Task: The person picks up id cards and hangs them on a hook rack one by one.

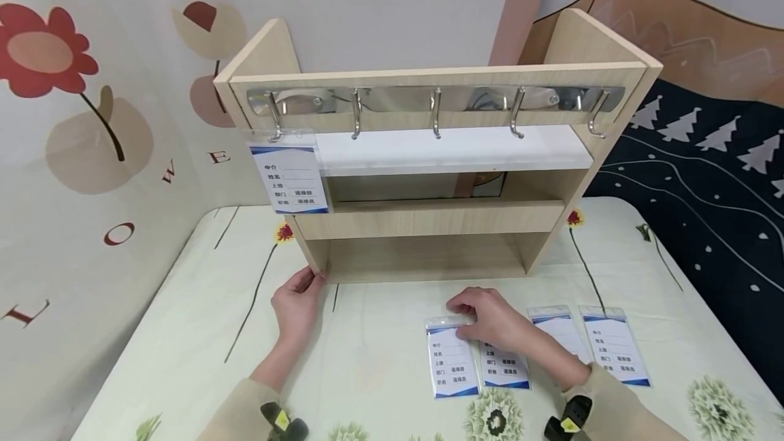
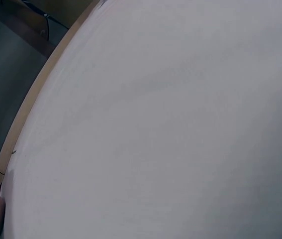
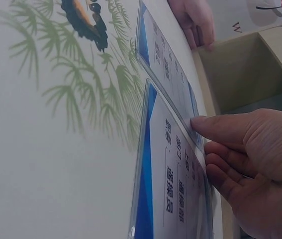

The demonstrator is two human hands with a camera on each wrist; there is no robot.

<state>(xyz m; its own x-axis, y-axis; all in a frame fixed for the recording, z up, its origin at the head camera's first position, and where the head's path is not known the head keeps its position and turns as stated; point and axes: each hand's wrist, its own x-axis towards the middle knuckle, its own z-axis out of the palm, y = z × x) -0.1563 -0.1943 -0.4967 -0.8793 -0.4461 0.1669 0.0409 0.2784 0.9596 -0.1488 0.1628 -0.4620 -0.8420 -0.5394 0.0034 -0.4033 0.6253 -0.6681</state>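
Note:
My left hand (image 1: 297,307) grips the lower front corner of the wooden shelf unit (image 1: 429,225), thumb on the inner side of the left side panel. My right hand (image 1: 495,318) pinches the top edge of the leftmost badge (image 1: 452,363), thumb on its face and the other fingers curled behind the edge. That badge lies on the cloth. A second badge (image 1: 505,367) lies beside it, partly under the hand; in the right wrist view this badge (image 3: 173,179) is nearest. Another badge (image 1: 315,179) hangs from the leftmost hook (image 1: 273,116).
Two more badges, one partly hidden (image 1: 559,329) and one in full view (image 1: 615,347), lie to the right on the flowered tablecloth (image 1: 380,359). A metal rail with several hooks (image 1: 435,113) runs along the shelf's front. Patterned curtains (image 1: 704,175) stand behind.

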